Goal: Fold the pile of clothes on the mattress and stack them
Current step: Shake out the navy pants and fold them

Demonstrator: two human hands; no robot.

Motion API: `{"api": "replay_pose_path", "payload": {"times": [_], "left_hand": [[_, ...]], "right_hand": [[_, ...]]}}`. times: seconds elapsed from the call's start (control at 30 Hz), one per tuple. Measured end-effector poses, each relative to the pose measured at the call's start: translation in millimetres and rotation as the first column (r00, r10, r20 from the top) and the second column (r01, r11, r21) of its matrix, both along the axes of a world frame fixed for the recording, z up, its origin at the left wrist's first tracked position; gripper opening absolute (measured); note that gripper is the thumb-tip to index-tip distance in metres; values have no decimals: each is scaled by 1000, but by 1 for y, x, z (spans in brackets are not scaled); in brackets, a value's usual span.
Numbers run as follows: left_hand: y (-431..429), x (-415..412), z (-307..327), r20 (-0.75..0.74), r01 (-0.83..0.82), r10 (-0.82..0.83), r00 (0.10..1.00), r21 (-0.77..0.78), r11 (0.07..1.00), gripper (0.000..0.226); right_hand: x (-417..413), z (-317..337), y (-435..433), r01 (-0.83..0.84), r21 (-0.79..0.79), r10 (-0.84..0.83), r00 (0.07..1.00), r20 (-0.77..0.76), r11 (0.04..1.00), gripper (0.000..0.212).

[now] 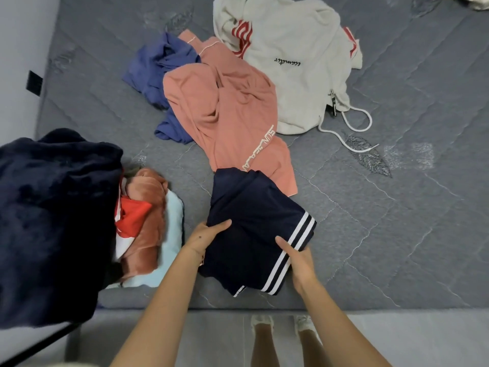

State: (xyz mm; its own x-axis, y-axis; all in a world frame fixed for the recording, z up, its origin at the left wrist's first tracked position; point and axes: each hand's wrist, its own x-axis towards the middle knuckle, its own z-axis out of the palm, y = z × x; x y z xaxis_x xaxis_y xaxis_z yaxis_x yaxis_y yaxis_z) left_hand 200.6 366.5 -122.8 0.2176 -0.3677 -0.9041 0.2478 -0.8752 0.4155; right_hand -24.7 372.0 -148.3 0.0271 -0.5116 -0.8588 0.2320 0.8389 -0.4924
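Gripping navy striped shorts (254,205) with left hand (209,234) and right hand (297,258), by pink garment (225,107) lettered "SUN…".

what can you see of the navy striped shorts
The navy shorts are dark, thin-looking fabric with two white stripes along one side. Folded and tilted, they are near the front edge of the grey mattress, far end overlapping the pink garment. The left hand grips the plain edge, the right hand the striped edge, thumbs on top.
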Motion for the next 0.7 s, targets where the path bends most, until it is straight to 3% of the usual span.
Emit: {"api": "replay_pose_path", "payload": {"times": [0.13,0.3,0.47,0.57,0.7], "left_hand": [[13,-4,14,-47,-7,5,999,-36,999,48],[23,-10,67,140,93,-60,988,-245,965,31],[42,1,145,327,51,101,940,-427,903,21],[45,30,195,476,75,192,858,-485,871,26],[52,94,257,486,66,298,822,-601,796,37]], "right_hand": [[9,14,-7,-38,-99,27,993,-118,994,52],[4,67,-33,-177,-267,114,965,-235,947,46],[25,145,-59,-277,-389,197,952,-233,879,33],[67,191,-69,-357,-450,272,931,-244,818,55],[138,242,-68,-357,-506,287,934,-214,785,32]]}}
